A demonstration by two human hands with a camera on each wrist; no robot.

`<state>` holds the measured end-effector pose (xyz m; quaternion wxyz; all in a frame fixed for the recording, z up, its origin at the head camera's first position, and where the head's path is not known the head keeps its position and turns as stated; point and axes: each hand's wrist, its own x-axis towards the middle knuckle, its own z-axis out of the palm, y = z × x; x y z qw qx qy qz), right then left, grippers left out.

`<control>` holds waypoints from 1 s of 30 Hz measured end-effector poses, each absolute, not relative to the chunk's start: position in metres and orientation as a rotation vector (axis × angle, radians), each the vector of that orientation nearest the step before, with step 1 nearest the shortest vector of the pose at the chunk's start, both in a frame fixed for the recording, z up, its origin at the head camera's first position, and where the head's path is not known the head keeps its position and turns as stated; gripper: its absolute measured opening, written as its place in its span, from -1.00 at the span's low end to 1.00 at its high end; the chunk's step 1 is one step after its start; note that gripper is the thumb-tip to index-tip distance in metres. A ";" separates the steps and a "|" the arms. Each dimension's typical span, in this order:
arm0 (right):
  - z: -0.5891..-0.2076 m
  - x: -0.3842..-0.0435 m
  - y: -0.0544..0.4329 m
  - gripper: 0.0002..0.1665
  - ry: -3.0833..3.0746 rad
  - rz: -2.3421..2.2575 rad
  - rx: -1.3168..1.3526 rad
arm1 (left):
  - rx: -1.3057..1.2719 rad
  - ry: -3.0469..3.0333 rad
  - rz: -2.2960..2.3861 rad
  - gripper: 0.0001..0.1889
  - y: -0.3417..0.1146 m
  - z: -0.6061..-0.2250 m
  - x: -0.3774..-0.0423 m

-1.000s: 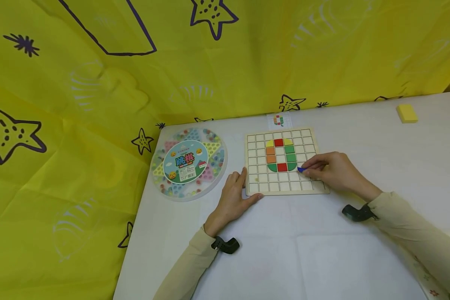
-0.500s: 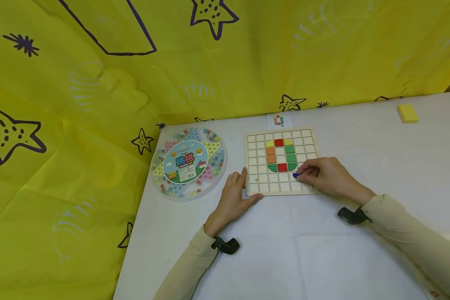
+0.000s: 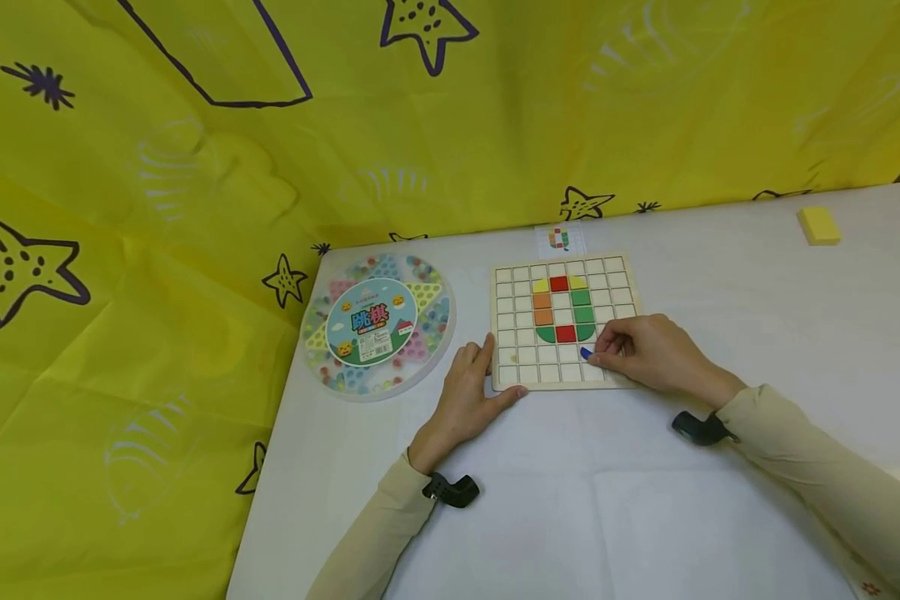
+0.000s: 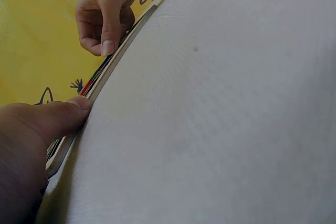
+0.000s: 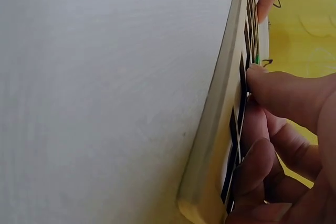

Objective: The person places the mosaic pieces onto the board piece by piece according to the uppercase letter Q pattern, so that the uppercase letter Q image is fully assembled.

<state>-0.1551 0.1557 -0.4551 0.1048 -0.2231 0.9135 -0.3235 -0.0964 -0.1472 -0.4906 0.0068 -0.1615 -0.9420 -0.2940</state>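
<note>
A wooden grid board (image 3: 527, 385) lies on the table with a ring of red, yellow, orange and green pieces set in its cells. My left hand (image 3: 461, 406) braces the board's near left corner, with the thumb along the front edge and the index finger at the left side. Over the near right part of the board, my right hand (image 3: 656, 354) pinches a small blue puzzle piece (image 3: 586, 353) between thumb and fingers, just below the green corner piece (image 3: 586, 332). In the right wrist view, the right thumb (image 5: 283, 90) hides the blue piece.
Behind the board lies a small pattern card (image 3: 559, 239) with a similar coloured ring. A round marble-game box (image 3: 429, 367) stands left of the board. Far right is a yellow block (image 3: 819, 226). A yellow cloth (image 3: 480, 150) hangs at the table's back and left.
My right hand has moved slightly left and toward the board's near edge, carrying the blue piece, which has turned to a different slant. The left hand and the board stay put.
</note>
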 end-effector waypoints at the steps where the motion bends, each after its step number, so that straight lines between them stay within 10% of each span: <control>1: -0.455 -0.155 0.155 -0.80 2.696 -0.947 -0.656 | -0.502 -2.948 -0.921 0.03 -0.147 -0.491 -0.096; 30: -0.453 -0.157 0.157 -0.87 2.637 -0.954 -0.623 | -0.510 -2.945 -0.918 0.02 -0.147 -0.490 -0.096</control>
